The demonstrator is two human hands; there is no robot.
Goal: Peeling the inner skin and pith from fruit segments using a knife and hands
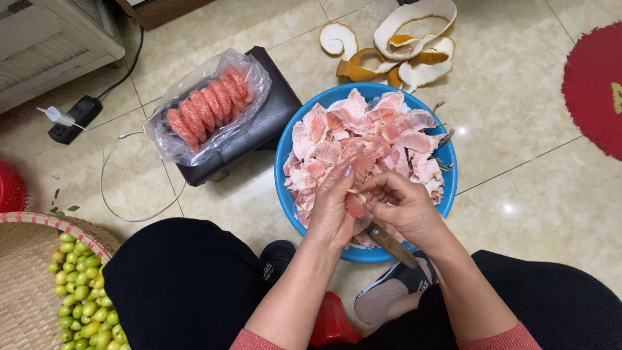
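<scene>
A blue basin point(447, 188) full of pink pomelo skins and membranes sits on the tiled floor in front of me. Over its near side, my left hand point(332, 210) and my right hand point(403, 206) together grip a pink pomelo segment point(355, 206), fingers pinching its membrane. My right hand also holds a knife with a brown handle point(392, 246) that points down toward my leg. A clear plastic bag point(170, 144) with peeled pink segments point(208, 107) in a row lies on a dark box point(262, 126) to the left of the basin.
Curled pomelo rind point(402, 45) lies on the floor beyond the basin. A woven tray point(26, 279) with several small green fruits point(81, 291) is at the lower left. A power strip point(76, 118) and cable lie at the left, a red mat point(596, 84) at the right.
</scene>
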